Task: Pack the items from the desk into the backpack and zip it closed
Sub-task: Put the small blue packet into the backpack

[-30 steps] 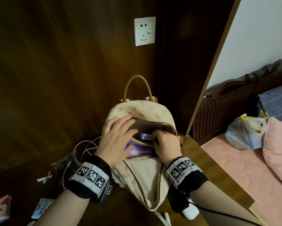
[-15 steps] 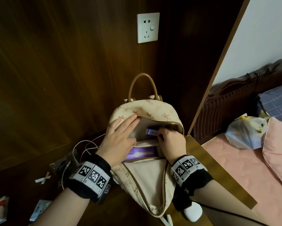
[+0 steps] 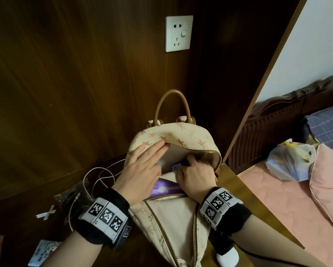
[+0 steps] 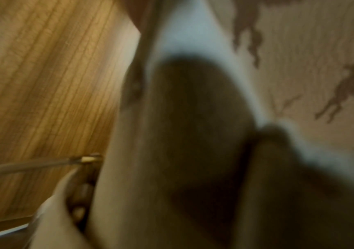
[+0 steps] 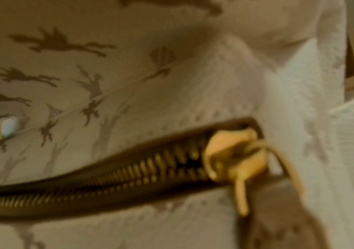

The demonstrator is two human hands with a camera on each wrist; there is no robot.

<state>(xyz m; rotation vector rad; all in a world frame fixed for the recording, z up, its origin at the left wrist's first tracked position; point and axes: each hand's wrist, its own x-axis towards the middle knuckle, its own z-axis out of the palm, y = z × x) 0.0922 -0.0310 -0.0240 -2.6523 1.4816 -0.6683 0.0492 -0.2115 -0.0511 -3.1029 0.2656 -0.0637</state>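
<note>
A cream backpack point(image 3: 173, 135) with a horse print and a brown handle stands on the desk point(image 3: 237, 187), its main compartment unzipped. My left hand point(image 3: 146, 160) lies with straight fingers against the raised top flap. My right hand point(image 3: 190, 170) pinches a small blue item point(image 3: 178, 166) at the mouth of the bag. A purple packet point(image 3: 165, 188) lies inside, just under both hands. The left wrist view is blurred, showing a dark finger point(image 4: 193, 134) against the fabric. In the right wrist view the gold zipper slider point(image 5: 231, 156) sits at the end of the open teeth.
A white cable point(image 3: 96, 176) and a dark plastic bag point(image 3: 71, 197) lie left of the backpack. Small printed packets point(image 3: 44, 251) sit at the near left. A wall socket point(image 3: 179, 33) is above. The desk edge drops to a bed point(image 3: 277, 199) on the right.
My right hand has pushed the blue item a little further up into the bag's opening. The fingers of my left hand have slid higher on the flap.
</note>
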